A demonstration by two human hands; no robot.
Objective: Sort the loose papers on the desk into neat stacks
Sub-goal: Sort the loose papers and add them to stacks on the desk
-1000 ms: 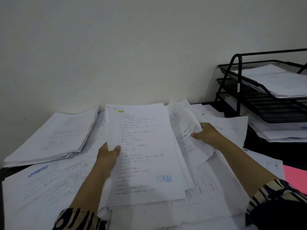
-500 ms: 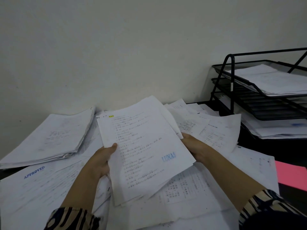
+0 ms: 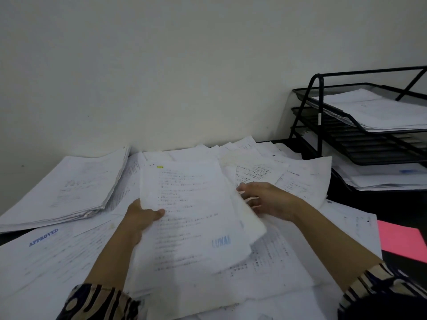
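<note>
Papers (image 3: 272, 262) litter the desk; my bundle of sheets (image 3: 196, 218) over them feels light, floppy, slippery. Left hand (image 3: 138, 215) pinches its left edge, right hand (image 3: 265, 199) grips the right. Best held by both edges.

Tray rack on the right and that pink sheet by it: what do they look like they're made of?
Tray rack: looks like black-coated metal, with thin bent rod uprights and see-through mesh trays, matte finish. Pink sheet: probably paper or thin card, flat, matte, with crisp straight edges; thickness can't be judged.
</note>
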